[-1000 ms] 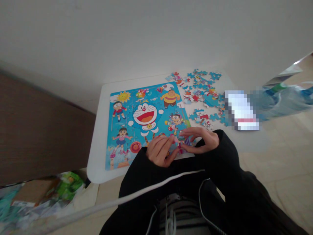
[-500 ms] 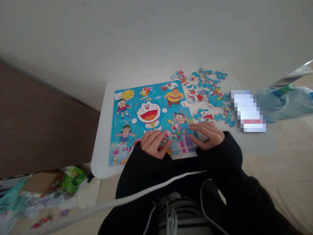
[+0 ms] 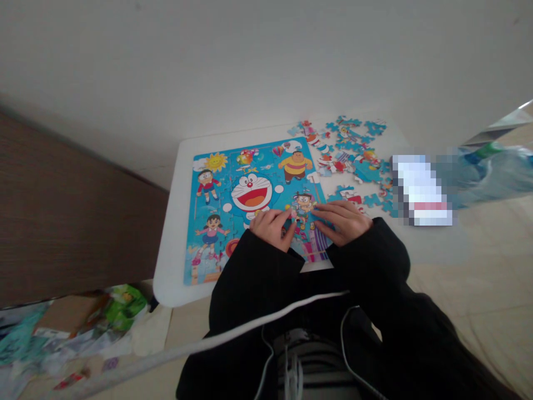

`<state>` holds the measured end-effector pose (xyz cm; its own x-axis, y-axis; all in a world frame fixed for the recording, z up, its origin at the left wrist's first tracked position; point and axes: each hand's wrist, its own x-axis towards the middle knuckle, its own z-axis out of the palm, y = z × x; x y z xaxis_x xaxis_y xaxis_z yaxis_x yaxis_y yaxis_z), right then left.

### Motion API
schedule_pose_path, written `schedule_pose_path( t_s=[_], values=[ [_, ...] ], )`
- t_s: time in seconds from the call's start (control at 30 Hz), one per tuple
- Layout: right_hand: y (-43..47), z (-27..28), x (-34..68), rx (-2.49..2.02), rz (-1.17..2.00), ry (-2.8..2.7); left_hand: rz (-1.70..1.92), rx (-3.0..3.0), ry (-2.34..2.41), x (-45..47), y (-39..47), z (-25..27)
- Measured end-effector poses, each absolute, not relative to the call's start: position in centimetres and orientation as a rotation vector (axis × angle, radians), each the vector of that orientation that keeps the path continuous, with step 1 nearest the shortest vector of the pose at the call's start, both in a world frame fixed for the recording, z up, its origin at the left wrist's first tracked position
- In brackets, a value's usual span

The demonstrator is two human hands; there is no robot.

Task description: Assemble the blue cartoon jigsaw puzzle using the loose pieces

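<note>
A jigsaw puzzle [image 3: 250, 191] with a blue ground and a large round cartoon cat lies flat, mostly covered with fitted pieces. Over its lower middle is my left hand [image 3: 272, 228], thumb and fingers closed on a small pinkish puzzle piece [image 3: 293, 213] that is partly hidden. My right hand [image 3: 343, 221] rests at the puzzle's lower right, fingers stretched out and thumb apart, touching the printed area by the boy figure. Its fingertips are close to those of my left hand. Both sleeves hide part of the near edge.
Loose puzzle pieces [image 3: 353, 150] are heaped right of the puzzle on the white table [image 3: 169, 261]. A phone [image 3: 425, 189] with a blurred screen lies at the right, beside a clear plastic bag [image 3: 491, 175]. A white cable [image 3: 250, 322] crosses in front of me. Clutter [image 3: 70, 328] covers the floor at lower left.
My left hand has moved up and slightly right across the puzzle with the small piece. My right hand has shifted a little left and up, bringing the hands closer together.
</note>
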<state>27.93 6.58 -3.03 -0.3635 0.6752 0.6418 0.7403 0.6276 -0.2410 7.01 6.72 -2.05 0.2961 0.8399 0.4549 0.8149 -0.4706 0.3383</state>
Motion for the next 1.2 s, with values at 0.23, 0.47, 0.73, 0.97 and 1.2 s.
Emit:
schedule_pose_path(
  t_s=[0.23,0.47,0.73,0.97,1.2],
  values=[
    [6.8,-3.3,28.4,-1.103,-0.090,-2.167,0.892,2.467,1.626,7.1,6.7,-2.0],
    [6.5,-3.0,28.0,-1.153,-0.039,-2.116,0.915,2.439,1.628,7.0,6.6,-1.8],
    [6.6,-3.1,28.2,-1.111,-0.083,-2.122,0.895,2.461,1.632,6.5,6.6,-1.6],
    [6.8,-3.6,28.8,-1.088,-0.026,-2.127,0.930,2.482,1.717,5.0,6.1,-1.2],
    [6.9,-3.5,28.5,-1.082,-0.097,-2.136,0.979,2.521,1.719,4.0,5.4,-0.9]
  ],
)
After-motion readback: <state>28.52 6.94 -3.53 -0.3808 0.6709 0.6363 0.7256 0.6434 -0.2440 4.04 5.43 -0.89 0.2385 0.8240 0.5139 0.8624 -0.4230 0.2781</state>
